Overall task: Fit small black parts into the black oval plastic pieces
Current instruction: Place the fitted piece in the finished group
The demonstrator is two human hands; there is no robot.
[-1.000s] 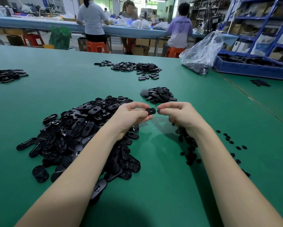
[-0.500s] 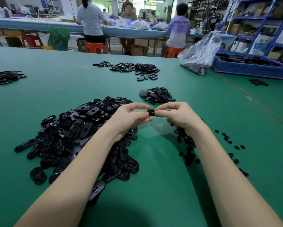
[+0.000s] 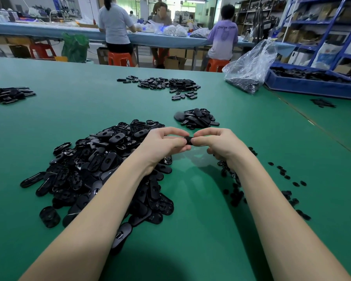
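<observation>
I see glossy black plastic ovals [image 3: 101, 165] heaped on a matt green table [image 3: 89, 110], beside a crinkly clear plastic bag [image 3: 249, 67].

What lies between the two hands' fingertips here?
In the head view, one black oval piece sits between the left hand and right hand, pinched by both; only a small part shows.

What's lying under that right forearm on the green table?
Small black parts lie scattered on the green table beneath the right forearm, with more loose ones beside it. How many the arm covers cannot be seen.
</observation>
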